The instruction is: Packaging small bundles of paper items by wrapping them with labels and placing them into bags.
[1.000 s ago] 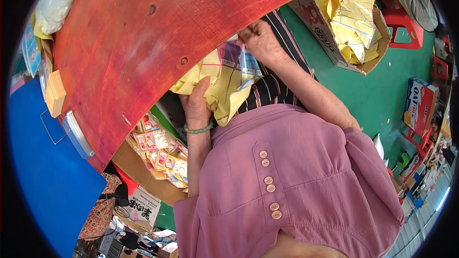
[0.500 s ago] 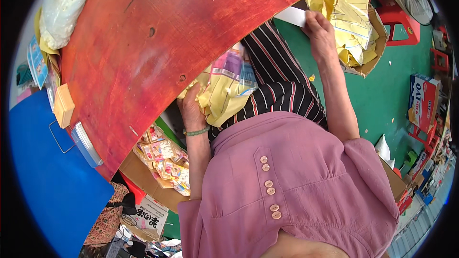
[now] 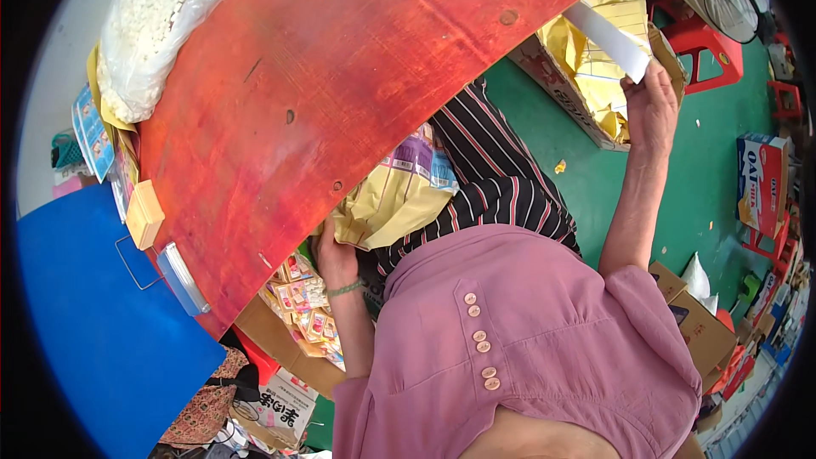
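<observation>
My left hand (image 3: 336, 259) is below the table edge, its fingers closed on the rim of a yellow sheet (image 3: 391, 204) with purple and blue printed panels. The sheet lies creased across my lap, partly hidden by the table; my left fingertips are tucked out of sight. Out to the right, my right hand (image 3: 653, 106) pinches the lower end of a white strip (image 3: 608, 41), possibly paper. The strip slants over a cardboard box (image 3: 557, 89) filled with crumpled yellow sheets (image 3: 625, 13).
A red wooden table (image 3: 340, 59) spans the front, with a bag of white pieces (image 3: 166, 25) and a pale yellow block (image 3: 144, 214) on it. Beside my left arm, a carton (image 3: 285, 344) holds small printed packets (image 3: 310, 314). A red stool (image 3: 705, 55) stands far right.
My right hand has moved right, away from the table edge, and the white strip now extends over the box. My left hand keeps hold of the yellow sheet. The whole view has shifted slightly.
</observation>
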Demonstrator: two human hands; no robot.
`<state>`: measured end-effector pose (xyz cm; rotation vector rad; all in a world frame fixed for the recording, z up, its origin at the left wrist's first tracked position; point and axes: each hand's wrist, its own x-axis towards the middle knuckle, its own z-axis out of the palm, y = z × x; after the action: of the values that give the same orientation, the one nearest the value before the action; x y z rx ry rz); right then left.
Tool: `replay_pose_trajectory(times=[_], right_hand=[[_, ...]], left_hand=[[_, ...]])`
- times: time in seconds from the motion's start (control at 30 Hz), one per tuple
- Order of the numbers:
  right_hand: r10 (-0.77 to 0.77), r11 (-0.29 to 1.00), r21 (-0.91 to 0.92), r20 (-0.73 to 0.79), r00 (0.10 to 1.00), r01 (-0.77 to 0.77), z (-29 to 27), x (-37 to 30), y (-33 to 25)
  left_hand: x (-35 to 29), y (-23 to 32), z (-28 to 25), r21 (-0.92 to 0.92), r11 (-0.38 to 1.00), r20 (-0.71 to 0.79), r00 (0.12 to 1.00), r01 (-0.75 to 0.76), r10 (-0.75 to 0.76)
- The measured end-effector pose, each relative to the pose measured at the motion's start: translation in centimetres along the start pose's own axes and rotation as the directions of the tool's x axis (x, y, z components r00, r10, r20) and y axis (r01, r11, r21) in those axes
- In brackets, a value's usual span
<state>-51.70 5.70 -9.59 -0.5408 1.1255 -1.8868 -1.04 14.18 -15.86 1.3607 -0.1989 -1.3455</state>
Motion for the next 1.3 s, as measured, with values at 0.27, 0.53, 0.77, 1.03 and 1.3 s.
replay_pose_trajectory(times=[0.27, 0.53, 0.77, 1.03, 1.3], right_hand=[[-0.029, 1.0, -0.007, -0.065, 0.997, 0.028, -0.5, 1.0, -0.3], [-0.058, 0.992, 0.1, -0.126, 0.99, 0.071, 0.6, 1.3, -1.7], [-0.109, 0.991, 0.058, -0.147, 0.983, 0.119, -2.0, 1.5, -3.6], [-0.156, 0.988, -0.055, -0.238, 0.959, 0.147, -5.0, 1.0, -4.7], [-0.163, 0.986, -0.068, -0.263, 0.951, 0.15, -4.2, 1.1, -4.6]], left_hand=[[-10.3, 8.4, 0.1, 0.907, 0.421, 0.135, 0.962, -0.023, -0.239], [-7.9, 19.3, 18.7, 0.509, 0.401, 0.796, 0.594, -0.762, 0.118], [5.5, 14.8, 39.5, 0.131, -0.324, 0.944, 0.018, -0.937, 0.33], [12.2, 11.1, 50.3, 0.121, -0.578, 0.983, 0.016, -0.807, 0.184], [15.2, 10.3, 50.8, 0.144, -0.584, 0.99, 0.114, -0.799, 0.088]])
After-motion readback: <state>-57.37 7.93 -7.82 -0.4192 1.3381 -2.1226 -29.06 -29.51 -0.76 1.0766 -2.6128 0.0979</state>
